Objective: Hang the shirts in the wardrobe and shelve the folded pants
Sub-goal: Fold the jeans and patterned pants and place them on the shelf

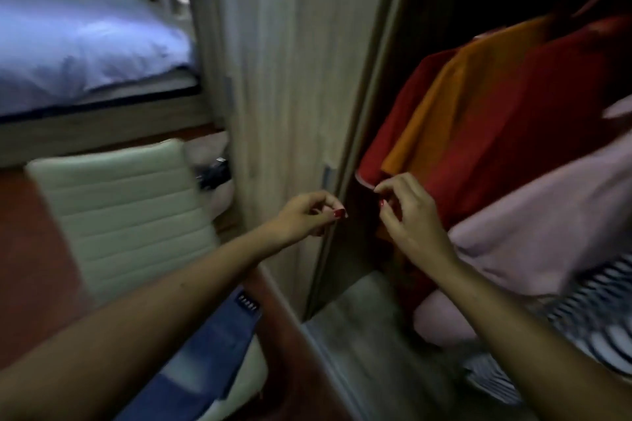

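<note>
Jeans (pixel 208 349) label — unreadable; right hand (pixel 407 212) pinches red shirt (pixel 506 133).

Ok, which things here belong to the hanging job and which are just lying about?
Job: red shirt, orange shirt, pink shirt, striped garment, wardrobe, jeans, right hand at the red hem.
Lying about: white chair, bed.

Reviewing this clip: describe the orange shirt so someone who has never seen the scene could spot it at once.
Start at the open wardrobe on the right of the view, where several shirts hang in a row. The orange shirt is second from the left edge of that row. It is the only orange one, sandwiched between two red shirts, with a pale pink shirt further right.
</note>
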The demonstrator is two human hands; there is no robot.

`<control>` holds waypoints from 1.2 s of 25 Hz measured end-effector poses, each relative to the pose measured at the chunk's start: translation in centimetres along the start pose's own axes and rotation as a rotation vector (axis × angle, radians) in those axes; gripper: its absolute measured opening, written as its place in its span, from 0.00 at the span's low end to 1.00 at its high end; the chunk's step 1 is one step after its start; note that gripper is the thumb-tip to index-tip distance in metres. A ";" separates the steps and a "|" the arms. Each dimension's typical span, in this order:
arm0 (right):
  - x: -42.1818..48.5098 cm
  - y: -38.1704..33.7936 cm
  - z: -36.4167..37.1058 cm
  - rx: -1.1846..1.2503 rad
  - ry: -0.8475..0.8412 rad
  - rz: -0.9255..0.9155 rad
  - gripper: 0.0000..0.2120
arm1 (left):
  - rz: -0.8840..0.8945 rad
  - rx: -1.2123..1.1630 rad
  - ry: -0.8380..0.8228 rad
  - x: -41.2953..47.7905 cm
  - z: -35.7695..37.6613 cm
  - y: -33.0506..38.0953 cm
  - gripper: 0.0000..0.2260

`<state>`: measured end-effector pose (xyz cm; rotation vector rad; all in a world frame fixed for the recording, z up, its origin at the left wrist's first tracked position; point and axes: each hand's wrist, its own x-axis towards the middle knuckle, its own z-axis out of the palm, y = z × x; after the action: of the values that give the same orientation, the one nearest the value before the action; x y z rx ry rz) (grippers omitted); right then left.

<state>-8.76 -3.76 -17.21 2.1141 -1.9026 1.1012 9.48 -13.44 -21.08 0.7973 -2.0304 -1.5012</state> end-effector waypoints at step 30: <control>-19.4 5.4 55.7 0.760 -0.510 1.428 0.23 | -1.097 -0.747 0.859 -26.1 -4.2 -46.9 0.15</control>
<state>11.69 -17.45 -71.03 0.8546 -3.9181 1.7009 38.65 -8.51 -66.07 1.8773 -0.2675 -1.7226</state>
